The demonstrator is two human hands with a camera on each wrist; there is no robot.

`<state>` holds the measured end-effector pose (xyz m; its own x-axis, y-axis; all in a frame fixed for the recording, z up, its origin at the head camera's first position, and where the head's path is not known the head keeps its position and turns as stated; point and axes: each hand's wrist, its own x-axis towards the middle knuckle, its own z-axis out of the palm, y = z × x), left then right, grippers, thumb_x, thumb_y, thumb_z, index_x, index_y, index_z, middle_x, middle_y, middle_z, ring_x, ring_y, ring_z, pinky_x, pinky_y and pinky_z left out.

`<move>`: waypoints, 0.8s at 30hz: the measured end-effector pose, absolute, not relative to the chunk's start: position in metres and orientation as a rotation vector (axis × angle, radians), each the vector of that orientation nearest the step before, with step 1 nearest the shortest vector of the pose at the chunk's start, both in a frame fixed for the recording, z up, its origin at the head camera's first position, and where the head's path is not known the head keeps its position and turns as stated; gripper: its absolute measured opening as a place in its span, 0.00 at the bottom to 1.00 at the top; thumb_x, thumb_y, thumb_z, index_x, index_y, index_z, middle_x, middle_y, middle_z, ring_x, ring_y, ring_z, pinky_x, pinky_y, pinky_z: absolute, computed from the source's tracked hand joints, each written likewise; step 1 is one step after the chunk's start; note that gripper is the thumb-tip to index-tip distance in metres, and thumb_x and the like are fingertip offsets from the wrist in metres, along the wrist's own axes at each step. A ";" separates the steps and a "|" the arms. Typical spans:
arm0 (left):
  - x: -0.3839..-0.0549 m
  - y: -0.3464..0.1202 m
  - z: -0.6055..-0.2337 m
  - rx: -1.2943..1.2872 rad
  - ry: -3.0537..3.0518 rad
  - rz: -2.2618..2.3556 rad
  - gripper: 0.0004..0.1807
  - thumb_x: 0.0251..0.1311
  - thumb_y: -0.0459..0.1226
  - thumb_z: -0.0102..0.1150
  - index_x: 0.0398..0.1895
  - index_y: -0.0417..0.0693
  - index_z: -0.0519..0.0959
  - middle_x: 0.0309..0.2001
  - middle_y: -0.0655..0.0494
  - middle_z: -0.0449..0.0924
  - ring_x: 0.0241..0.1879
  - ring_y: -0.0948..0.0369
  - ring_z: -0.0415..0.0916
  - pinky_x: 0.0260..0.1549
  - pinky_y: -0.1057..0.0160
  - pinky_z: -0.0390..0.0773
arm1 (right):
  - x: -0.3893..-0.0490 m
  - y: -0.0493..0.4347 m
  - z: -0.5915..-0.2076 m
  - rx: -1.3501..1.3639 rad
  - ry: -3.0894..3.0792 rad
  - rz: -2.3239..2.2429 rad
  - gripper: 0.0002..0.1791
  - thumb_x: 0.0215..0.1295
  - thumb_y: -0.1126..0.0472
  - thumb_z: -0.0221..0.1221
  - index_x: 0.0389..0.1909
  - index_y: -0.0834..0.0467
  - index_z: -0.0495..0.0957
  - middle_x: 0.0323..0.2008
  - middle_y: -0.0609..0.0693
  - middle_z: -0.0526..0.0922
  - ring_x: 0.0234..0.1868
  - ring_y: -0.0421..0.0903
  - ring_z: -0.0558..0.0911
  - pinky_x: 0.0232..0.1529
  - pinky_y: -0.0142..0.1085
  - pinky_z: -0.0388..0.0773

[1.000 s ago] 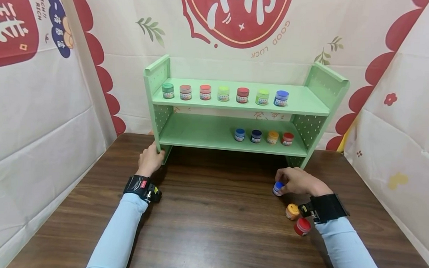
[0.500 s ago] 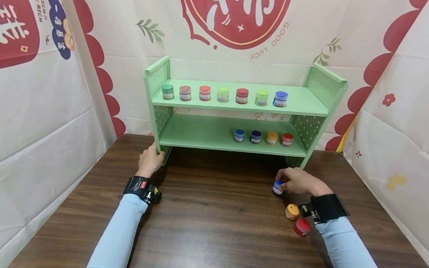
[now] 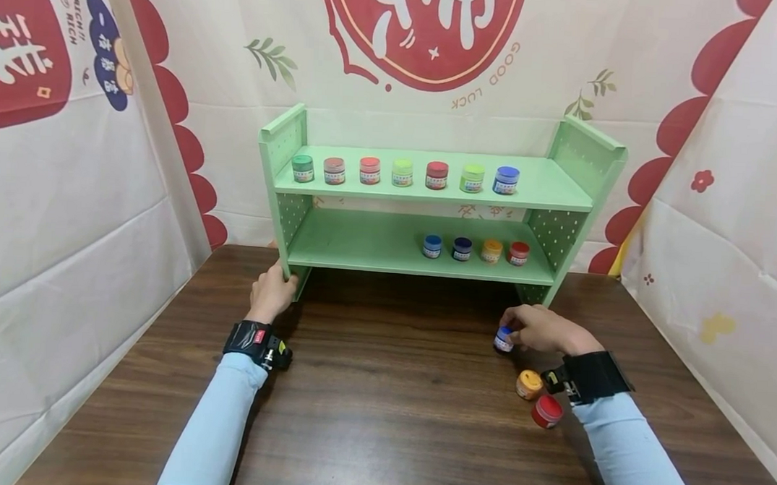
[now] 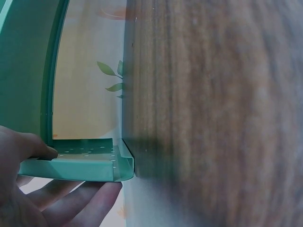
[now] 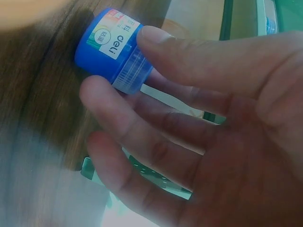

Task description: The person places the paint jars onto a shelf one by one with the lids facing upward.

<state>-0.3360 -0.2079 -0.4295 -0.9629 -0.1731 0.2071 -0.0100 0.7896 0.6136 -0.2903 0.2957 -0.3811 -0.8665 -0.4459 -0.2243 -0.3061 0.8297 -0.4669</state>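
A green two-tier shelf [image 3: 355, 252] stands at the back of the brown table. My left hand [image 3: 270, 294] grips the lower front edge of its left side panel; in the left wrist view the thumb lies on one side of the green flange [image 4: 71, 170] and the fingers on the other. In front of the shelf's right end, my right hand [image 3: 547, 330] holds a small blue paint jar [image 5: 113, 52] between thumb and fingers, low over the table. An orange-yellow paint jar [image 3: 528, 385] and a red paint jar [image 3: 547, 411] stand by the right wrist.
Several paint jars line the upper shelf, from a dark green jar [image 3: 303, 168] to a blue jar [image 3: 505, 180]. The lower shelf carries several more towards its right, ending with a red jar [image 3: 518, 253]. Printed cloth [image 3: 432, 129] hangs behind and along both sides of the table [image 3: 356, 386].
Both hands keep their places and holds, and the jars stay put. The shelf sits slightly lower in the head view as that camera shifts a little.
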 end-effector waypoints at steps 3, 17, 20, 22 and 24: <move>-0.337 -0.208 -0.431 0.146 -2.728 -0.929 0.08 0.72 0.44 0.50 0.47 0.50 0.70 0.33 0.45 0.75 0.37 0.45 0.75 0.31 0.50 0.71 | -0.290 0.296 -0.381 -0.558 2.687 -0.611 0.13 0.72 0.69 0.56 0.55 0.68 0.76 0.40 0.56 0.83 0.34 0.46 0.82 0.35 0.38 0.78; -0.338 -0.209 -0.430 0.141 -2.710 -0.909 0.12 0.70 0.44 0.50 0.50 0.51 0.73 0.45 0.38 0.82 0.45 0.36 0.81 0.36 0.41 0.75 | -0.287 0.295 -0.378 -0.579 2.713 -0.593 0.12 0.71 0.70 0.56 0.52 0.68 0.78 0.38 0.55 0.83 0.33 0.46 0.82 0.34 0.38 0.77; -0.337 -0.209 -0.430 0.141 -2.709 -0.913 0.13 0.70 0.45 0.50 0.52 0.50 0.73 0.48 0.37 0.82 0.48 0.35 0.81 0.38 0.39 0.75 | -0.288 0.296 -0.378 -0.576 2.713 -0.595 0.13 0.71 0.70 0.56 0.53 0.69 0.78 0.39 0.56 0.84 0.34 0.46 0.82 0.35 0.38 0.78; -0.336 -0.208 -0.431 0.143 -2.710 -0.914 0.13 0.70 0.45 0.50 0.52 0.51 0.73 0.48 0.37 0.82 0.48 0.35 0.81 0.38 0.39 0.75 | -0.288 0.296 -0.379 -0.575 2.711 -0.601 0.13 0.71 0.70 0.56 0.53 0.69 0.78 0.40 0.56 0.84 0.35 0.46 0.82 0.36 0.38 0.78; -0.336 -0.208 -0.430 0.143 -2.712 -0.918 0.12 0.71 0.44 0.50 0.52 0.51 0.73 0.47 0.38 0.82 0.46 0.36 0.81 0.37 0.40 0.75 | -0.288 0.296 -0.379 -0.577 2.710 -0.605 0.13 0.71 0.71 0.56 0.53 0.70 0.78 0.41 0.57 0.84 0.35 0.46 0.82 0.36 0.38 0.79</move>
